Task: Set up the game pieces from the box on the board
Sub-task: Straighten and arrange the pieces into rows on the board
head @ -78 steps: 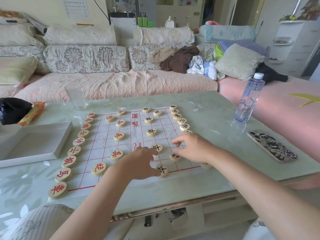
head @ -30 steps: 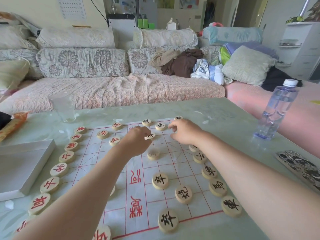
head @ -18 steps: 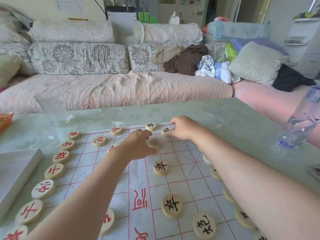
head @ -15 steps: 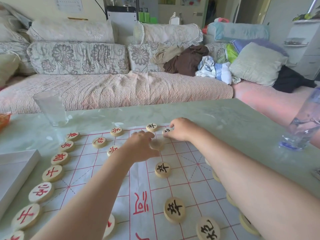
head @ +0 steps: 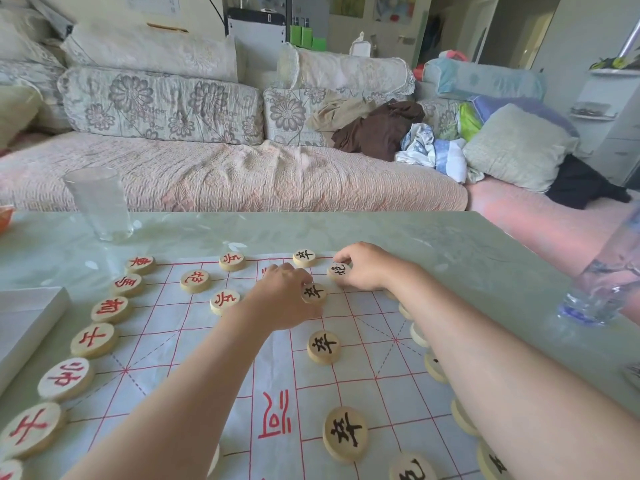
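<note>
Starting at the near edge of the board (head: pixel 367 344), you have black-lettered discs already down: one pawn (head: pixel 345 434) close to you on the black side and a second (head: pixel 323 347) further up the same file, each on a line crossing, presumably because this game seats its pieces on crossings, not in squares. Your right forearm lies over the black back rank along the board's right edge, so most of that row is hidden. Down the left edge the red row (head: pixel 92 339) runs in an orderly line, with three more red discs standing out in front of it.

Past the middle, your left hand (head: pixel 284 299) is curled over a black pawn (head: pixel 313 291), fingertips pinching its rim; it looks like you are nudging it onto its crossing, not lifting it, though I cannot tell whether it rests fully on the sheet. Just beyond, your right hand (head: pixel 367 266) grips a black cannon (head: pixel 338 270) between thumb and forefinger, near the far right corner. A last pawn (head: pixel 304 257) sits on the far edge line, apart from both hands.

The box (head: pixel 24 327) lies beside the board's left edge, its inside out of view. Judging by the filled rows, the layout is nearly done, with these two discs being squared up.

Near the table's far left edge stands a glass (head: pixel 98 202); a bottle (head: pixel 602 289) stands at the right edge, near your right arm, so mind that arm when you draw back.
</note>
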